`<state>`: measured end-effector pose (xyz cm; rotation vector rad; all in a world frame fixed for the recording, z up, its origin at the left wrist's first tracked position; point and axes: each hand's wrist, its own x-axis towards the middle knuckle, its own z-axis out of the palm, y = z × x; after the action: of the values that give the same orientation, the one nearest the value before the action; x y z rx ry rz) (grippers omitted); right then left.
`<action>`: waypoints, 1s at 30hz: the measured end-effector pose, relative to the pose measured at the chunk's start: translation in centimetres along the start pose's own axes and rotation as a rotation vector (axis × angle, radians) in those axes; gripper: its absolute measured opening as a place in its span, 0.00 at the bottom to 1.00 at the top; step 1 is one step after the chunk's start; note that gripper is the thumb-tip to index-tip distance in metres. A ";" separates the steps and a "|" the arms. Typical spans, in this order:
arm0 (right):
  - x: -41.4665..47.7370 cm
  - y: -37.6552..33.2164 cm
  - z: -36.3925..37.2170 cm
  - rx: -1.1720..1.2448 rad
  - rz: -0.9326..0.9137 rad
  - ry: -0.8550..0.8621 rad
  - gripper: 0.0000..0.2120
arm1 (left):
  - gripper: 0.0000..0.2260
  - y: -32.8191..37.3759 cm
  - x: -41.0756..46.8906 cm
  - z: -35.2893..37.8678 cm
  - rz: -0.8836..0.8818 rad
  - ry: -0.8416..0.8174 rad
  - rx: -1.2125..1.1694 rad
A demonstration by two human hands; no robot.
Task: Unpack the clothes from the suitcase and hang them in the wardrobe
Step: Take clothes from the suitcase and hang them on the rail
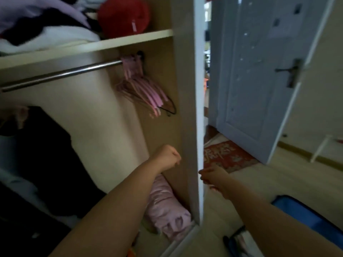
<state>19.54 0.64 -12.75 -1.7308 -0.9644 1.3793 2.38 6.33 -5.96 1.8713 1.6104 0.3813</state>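
Open wardrobe (185,89) seen from above, with two bare forearms reaching in. At far left, dark clothes (42,154) hang inside the wardrobe. Above them a shelf (111,43) holds a loose heap of lilac, black and white fabric (37,25) and, further right, a round red item (123,16). Under the shelf runs a metal rail (65,73). A bunch of pink hangers (143,91) hangs at its right end, bare of clothing. Below the hangers, the left hand (168,157) is inside the wardrobe, curled into a fist with nothing in it. A pink folded bundle (167,206) lies on the wardrobe floor beneath that forearm. The right hand (213,178) is just outside, at the front edge of the wardrobe's side panel. It is blurred, so I cannot tell its grip. Beyond it lies a red patterned mat (228,154) before a grey-blue door (259,71). At bottom right, on the floor, is the blue suitcase (306,217), only partly in view.
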 end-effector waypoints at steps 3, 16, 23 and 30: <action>-0.6 4.0 -6.0 -0.005 0.102 0.095 0.09 | 0.09 2.9 0.9 5.6 0.027 -0.121 0.032; -2.8 17.3 -23.6 0.200 0.421 0.499 0.14 | 0.09 11.7 3.5 23.9 0.124 -0.457 0.222; -0.9 21.9 -25.6 0.273 0.545 0.588 0.13 | 0.09 10.9 7.6 29.5 0.164 -0.534 0.286; 1.5 27.5 -27.5 0.340 0.678 0.641 0.09 | 0.07 9.4 10.9 36.2 0.145 -0.661 0.336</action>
<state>50.03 -13.03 -32.60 -2.1021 0.2215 1.1326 33.45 6.40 -29.47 2.0641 1.1313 -0.4443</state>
